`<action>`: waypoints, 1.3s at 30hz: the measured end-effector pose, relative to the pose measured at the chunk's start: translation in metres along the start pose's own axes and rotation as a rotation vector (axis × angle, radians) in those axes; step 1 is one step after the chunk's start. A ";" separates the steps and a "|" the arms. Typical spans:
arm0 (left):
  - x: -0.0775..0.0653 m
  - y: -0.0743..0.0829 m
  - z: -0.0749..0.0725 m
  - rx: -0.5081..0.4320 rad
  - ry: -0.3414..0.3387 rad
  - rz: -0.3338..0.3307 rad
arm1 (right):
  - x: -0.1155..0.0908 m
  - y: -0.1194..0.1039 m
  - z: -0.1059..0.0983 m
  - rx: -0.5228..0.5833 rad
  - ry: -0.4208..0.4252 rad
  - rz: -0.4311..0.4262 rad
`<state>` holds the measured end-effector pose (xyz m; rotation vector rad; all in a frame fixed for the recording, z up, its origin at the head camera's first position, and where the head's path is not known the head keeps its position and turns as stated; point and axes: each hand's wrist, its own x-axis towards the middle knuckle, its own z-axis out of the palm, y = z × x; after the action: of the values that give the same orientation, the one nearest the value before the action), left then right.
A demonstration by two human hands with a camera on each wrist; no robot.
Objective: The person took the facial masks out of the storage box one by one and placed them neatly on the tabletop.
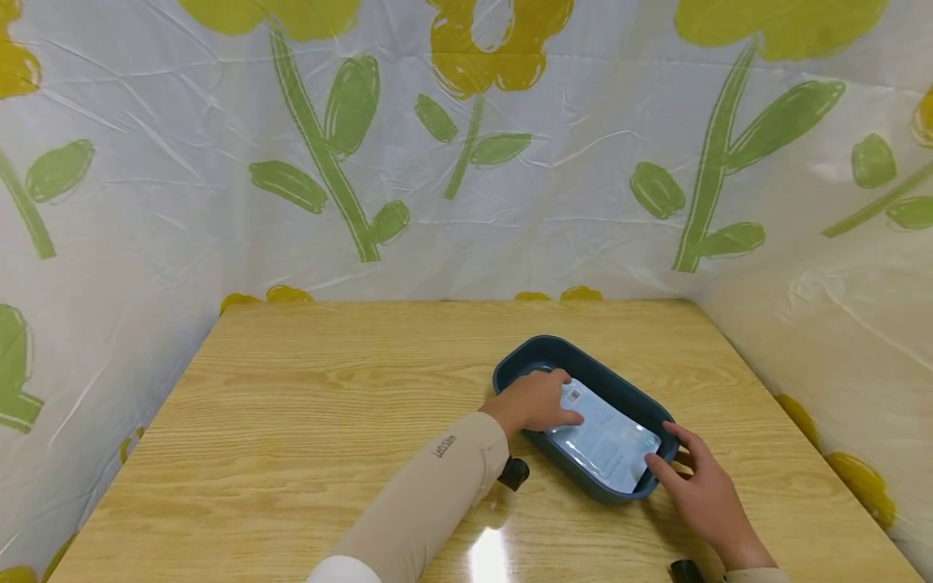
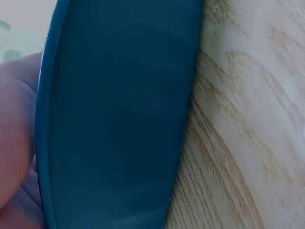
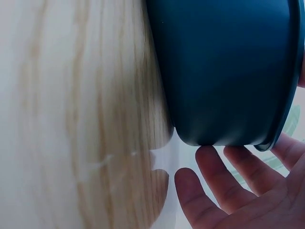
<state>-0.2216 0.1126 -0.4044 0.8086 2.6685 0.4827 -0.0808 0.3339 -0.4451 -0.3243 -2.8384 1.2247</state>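
A dark blue rectangular plastic basin stands at an angle on the table, its near wall large in the left wrist view. Inside lies a shiny light-blue flat packet with a barcode. My left hand reaches over the basin's near rim and rests on the packet's left end, thumb and index finger spread on top; its other fingers are hidden. At the basin's right end, my right hand holds the wall, thumb over the rim. Its fingers touch the outside of the end wall in the right wrist view.
The wood-grain table extends to the left of the basin. Flower-printed white cloth hangs behind it and along both sides. A black wrist device sits under the left cuff, another by the right wrist.
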 end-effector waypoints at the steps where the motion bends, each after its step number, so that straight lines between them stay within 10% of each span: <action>1: 0.000 0.000 0.000 0.002 -0.006 -0.006 | 0.000 0.000 0.000 0.000 0.000 -0.001; 39: 0.000 0.002 0.000 -0.033 0.001 0.010 | -0.001 -0.001 0.001 0.009 0.012 -0.017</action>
<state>-0.2213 0.1140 -0.4034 0.8120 2.6515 0.5289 -0.0799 0.3328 -0.4451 -0.3058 -2.8185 1.2286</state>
